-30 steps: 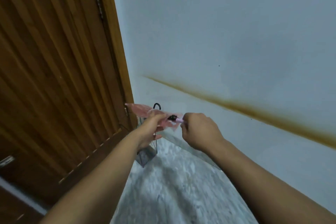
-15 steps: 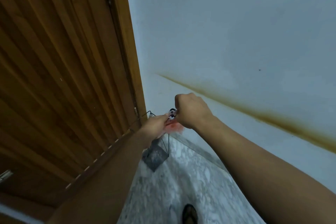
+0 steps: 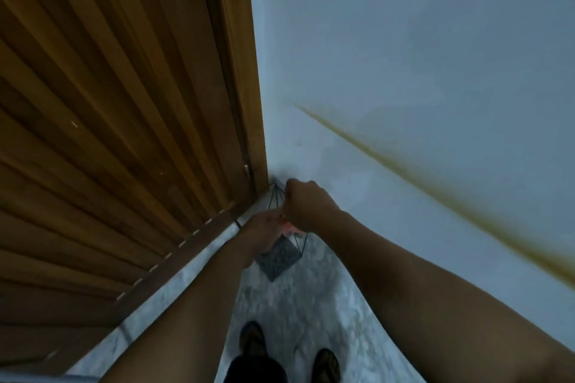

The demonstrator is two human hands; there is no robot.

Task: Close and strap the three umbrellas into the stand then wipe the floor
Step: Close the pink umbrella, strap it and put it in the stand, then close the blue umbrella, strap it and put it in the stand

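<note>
A black wire umbrella stand [image 3: 278,260] with a dark square base sits on the floor in the corner between door and wall. Directly above it both my hands hold a pink umbrella [image 3: 288,228], of which only a small pink patch shows between them. My left hand [image 3: 264,232] grips the folded fabric from the left. Above and to the right, my right hand [image 3: 306,208] is curled round the umbrella's upper end, which it hides. The umbrella's lower part is out of sight behind my hands.
A slatted wooden door [image 3: 124,121] fills the left side, close to my left arm. A pale wall [image 3: 420,71] with a brown streak [image 3: 435,193] runs along the right. The marbled grey floor [image 3: 311,308] narrows to the corner. My two feet [image 3: 253,340] stand near the bottom.
The view has tilted down and my feet have come into sight. My hands have sunk closer to the stand, and the pink umbrella is now almost wholly hidden between them.
</note>
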